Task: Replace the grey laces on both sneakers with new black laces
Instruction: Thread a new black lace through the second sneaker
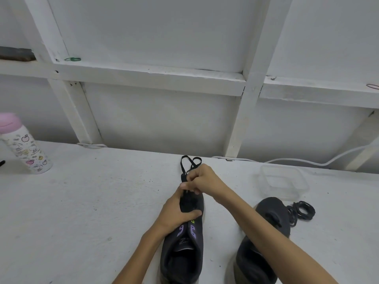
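A dark sneaker (184, 251) with purple eyelet patches lies on the white table, toe pointing away from me. My left hand (176, 214) grips its forefoot from the left, thumb across the tongue. My right hand (203, 180) pinches a black lace (189, 162) just above the toe end; two loops of the lace stick out beyond my fingers. A second dark sneaker (266, 234) lies to the right, partly hidden under my right forearm. A coiled black lace (302, 211) rests beside it.
An empty clear plastic container (283, 181) stands at the right rear. A white bottle with a pink cap (24, 146) leans at the far left. A white cable (307, 161) runs along the table's back edge under the white wall frame.
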